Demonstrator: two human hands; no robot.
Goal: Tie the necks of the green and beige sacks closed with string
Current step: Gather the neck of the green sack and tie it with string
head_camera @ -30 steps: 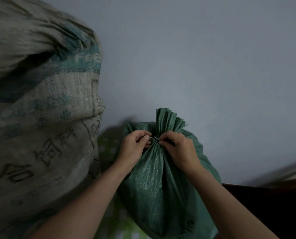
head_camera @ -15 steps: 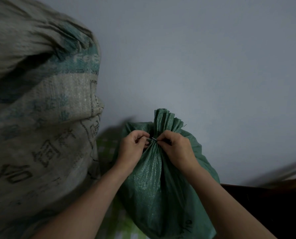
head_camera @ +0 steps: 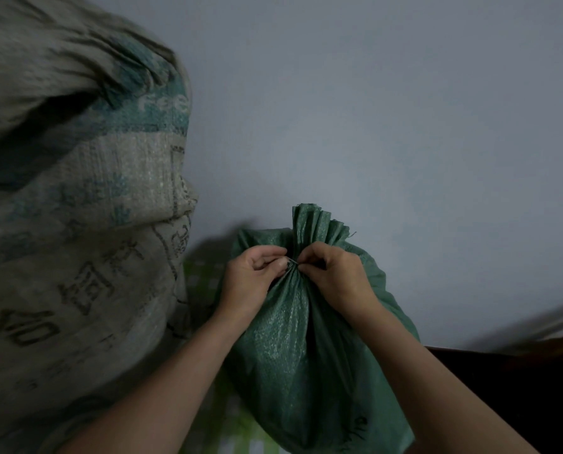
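A green woven sack (head_camera: pixel 293 355) stands in the lower middle, its neck (head_camera: pixel 313 224) gathered into pleats. A thin pale string (head_camera: pixel 292 261) crosses the neck between my thumbs. My left hand (head_camera: pixel 250 280) pinches the string on the neck's left side. On the right side, my right hand (head_camera: pixel 332 276) pinches it. Both hands rest against the sack's top. A large beige sack (head_camera: pixel 77 224) with teal bands and dark printed characters fills the left; its mouth is out of view.
A plain grey-blue wall (head_camera: pixel 388 109) rises behind the sacks. Green and white checked cloth (head_camera: pixel 201 276) lies between and under the two sacks. Dark furniture (head_camera: pixel 503 388) sits at the lower right.
My two hands have drawn slightly closer at the green sack's neck, and the short stretch of string between them has shortened. The sacks stay in place.
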